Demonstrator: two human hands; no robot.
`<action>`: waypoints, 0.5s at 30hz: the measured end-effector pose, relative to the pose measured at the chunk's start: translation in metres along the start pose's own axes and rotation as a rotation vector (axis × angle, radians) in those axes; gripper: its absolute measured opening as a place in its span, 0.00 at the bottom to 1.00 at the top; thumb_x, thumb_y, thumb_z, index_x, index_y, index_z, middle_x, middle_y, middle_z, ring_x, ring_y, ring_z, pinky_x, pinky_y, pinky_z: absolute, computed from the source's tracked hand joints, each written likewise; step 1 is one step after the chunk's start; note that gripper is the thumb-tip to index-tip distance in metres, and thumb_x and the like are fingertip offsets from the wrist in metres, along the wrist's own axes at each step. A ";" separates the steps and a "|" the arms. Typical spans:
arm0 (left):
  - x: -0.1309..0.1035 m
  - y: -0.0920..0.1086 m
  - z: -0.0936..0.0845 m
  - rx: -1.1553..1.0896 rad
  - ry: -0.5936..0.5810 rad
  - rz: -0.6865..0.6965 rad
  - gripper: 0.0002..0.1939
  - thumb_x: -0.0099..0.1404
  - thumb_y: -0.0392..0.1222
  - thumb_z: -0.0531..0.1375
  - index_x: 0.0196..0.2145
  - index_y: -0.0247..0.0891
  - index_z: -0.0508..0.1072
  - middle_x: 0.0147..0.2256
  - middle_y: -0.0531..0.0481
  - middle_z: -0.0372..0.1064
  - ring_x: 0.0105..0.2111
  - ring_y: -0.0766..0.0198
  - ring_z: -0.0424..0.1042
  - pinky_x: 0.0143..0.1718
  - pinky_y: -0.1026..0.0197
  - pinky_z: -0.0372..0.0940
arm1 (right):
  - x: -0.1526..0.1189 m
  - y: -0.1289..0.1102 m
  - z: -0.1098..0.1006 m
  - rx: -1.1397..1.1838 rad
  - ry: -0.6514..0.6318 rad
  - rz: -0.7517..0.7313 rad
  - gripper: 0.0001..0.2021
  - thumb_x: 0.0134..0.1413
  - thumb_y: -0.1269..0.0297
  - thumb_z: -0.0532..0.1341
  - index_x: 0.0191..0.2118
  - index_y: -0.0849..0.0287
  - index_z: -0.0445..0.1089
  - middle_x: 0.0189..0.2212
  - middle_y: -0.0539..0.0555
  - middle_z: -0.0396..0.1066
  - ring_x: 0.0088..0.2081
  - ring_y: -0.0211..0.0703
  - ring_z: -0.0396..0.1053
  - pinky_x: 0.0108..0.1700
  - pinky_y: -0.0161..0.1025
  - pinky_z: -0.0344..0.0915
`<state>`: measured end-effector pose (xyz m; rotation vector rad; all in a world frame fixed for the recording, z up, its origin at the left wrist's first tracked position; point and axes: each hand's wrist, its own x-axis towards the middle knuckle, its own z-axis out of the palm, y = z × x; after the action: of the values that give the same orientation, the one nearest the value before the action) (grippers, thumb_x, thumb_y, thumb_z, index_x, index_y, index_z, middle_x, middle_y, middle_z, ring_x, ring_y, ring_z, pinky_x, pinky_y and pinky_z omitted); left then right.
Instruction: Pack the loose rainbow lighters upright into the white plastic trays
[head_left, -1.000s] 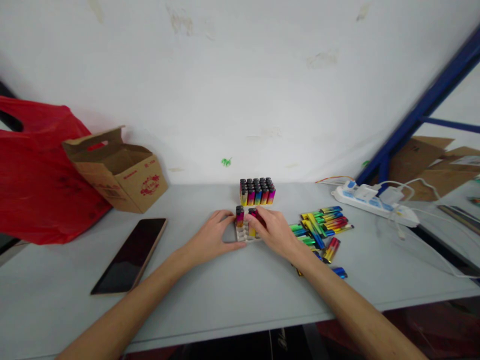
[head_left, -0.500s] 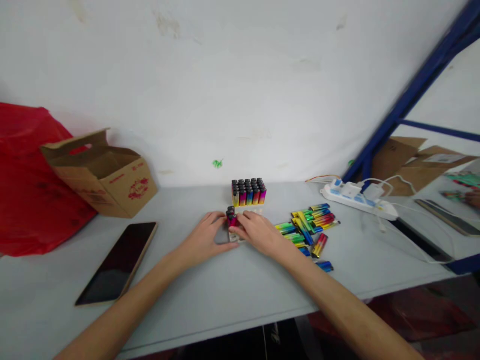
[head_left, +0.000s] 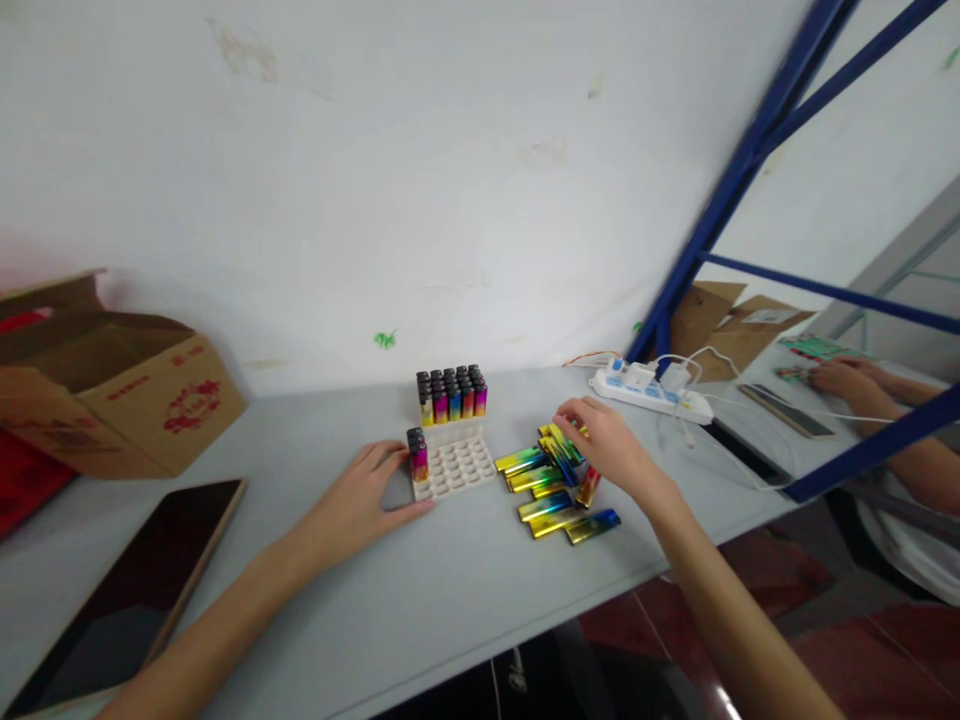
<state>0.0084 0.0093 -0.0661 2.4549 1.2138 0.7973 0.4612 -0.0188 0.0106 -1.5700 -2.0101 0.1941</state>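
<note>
A white tray with round holes (head_left: 459, 466) lies on the table, a few upright lighters (head_left: 418, 458) standing at its left edge. My left hand (head_left: 369, 497) rests beside that edge, thumb and fingers apart, holding nothing. Behind the tray, a block of upright lighters with black tops (head_left: 453, 398) stands in rows. To the right lies a loose pile of shiny multicoloured lighters (head_left: 536, 478). My right hand (head_left: 600, 436) is over the pile's far right side, its fingers bent down; whatever is between the fingertips is too small to make out.
A black tablet (head_left: 127, 590) and an open cardboard box (head_left: 157, 400) are on the left. A white power strip (head_left: 652, 393) with cables lies at the back right, near a blue metal frame (head_left: 720, 200). Another person's hands (head_left: 847, 380) are beyond the frame.
My right hand has left the tray and moved right to the pile. My left hand stays by the tray's left edge. The view has turned to the right.
</note>
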 end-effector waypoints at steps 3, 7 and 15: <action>0.001 0.001 0.000 0.006 -0.001 -0.002 0.38 0.76 0.80 0.74 0.65 0.47 0.89 0.68 0.34 0.87 0.70 0.27 0.86 0.78 0.28 0.81 | -0.035 0.014 0.000 -0.015 -0.049 0.009 0.08 0.85 0.56 0.69 0.50 0.52 0.84 0.48 0.60 0.87 0.49 0.58 0.84 0.57 0.52 0.79; 0.001 0.004 -0.004 0.006 0.000 -0.002 0.37 0.76 0.80 0.74 0.65 0.49 0.89 0.67 0.37 0.88 0.70 0.27 0.86 0.78 0.29 0.81 | -0.061 0.014 0.013 -0.044 -0.043 0.005 0.06 0.80 0.57 0.75 0.48 0.51 0.82 0.49 0.60 0.84 0.51 0.61 0.85 0.59 0.54 0.82; 0.001 0.004 -0.002 0.004 0.012 -0.004 0.36 0.75 0.79 0.74 0.63 0.48 0.90 0.68 0.36 0.88 0.70 0.28 0.86 0.79 0.29 0.80 | -0.055 0.010 0.032 -0.105 0.018 0.026 0.10 0.80 0.56 0.74 0.42 0.49 0.79 0.50 0.62 0.81 0.49 0.61 0.83 0.58 0.57 0.85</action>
<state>0.0105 0.0076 -0.0617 2.4533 1.2259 0.8105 0.4616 -0.0598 -0.0395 -1.6567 -2.0159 0.0844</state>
